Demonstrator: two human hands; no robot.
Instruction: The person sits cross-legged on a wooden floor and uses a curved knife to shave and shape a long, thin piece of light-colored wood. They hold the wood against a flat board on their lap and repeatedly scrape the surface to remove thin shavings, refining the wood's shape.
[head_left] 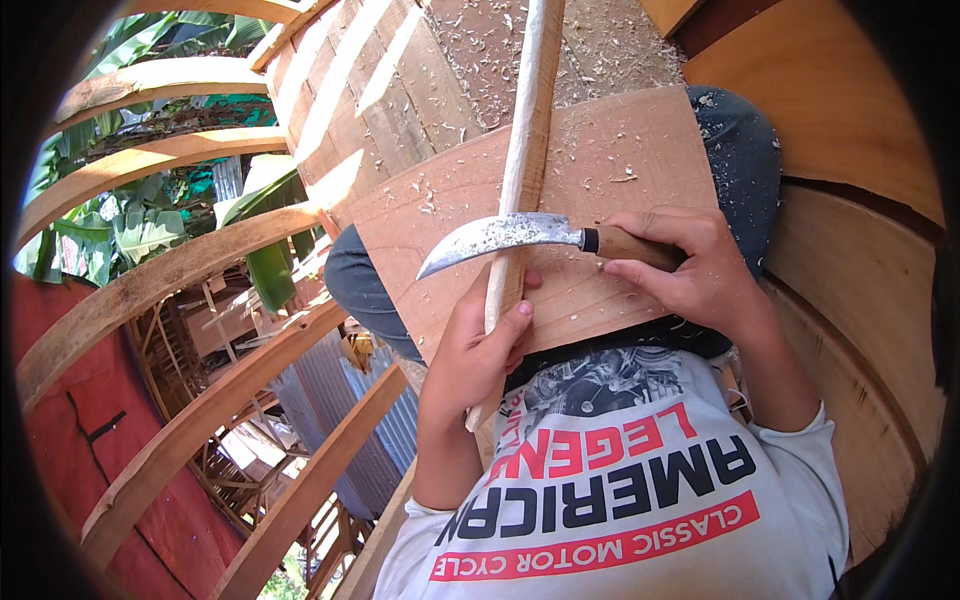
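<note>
Board (pixel 622 150), left edge near knife (pixel 535 232)

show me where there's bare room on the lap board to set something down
The board has two fairly open patches, both with a few shavings: one between the stick and right knee, beyond the knife; another between the stick and the board's left edge. The middle is crowded with stick, knife, left grip and right grip.

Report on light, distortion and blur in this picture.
Head view: sunlight lays bright, washed-out stripes across the wooden planks; head view: the wooden beams at left look bowed near the picture's edge; head view: the curved knife and right hand show no obvious blur.
</note>
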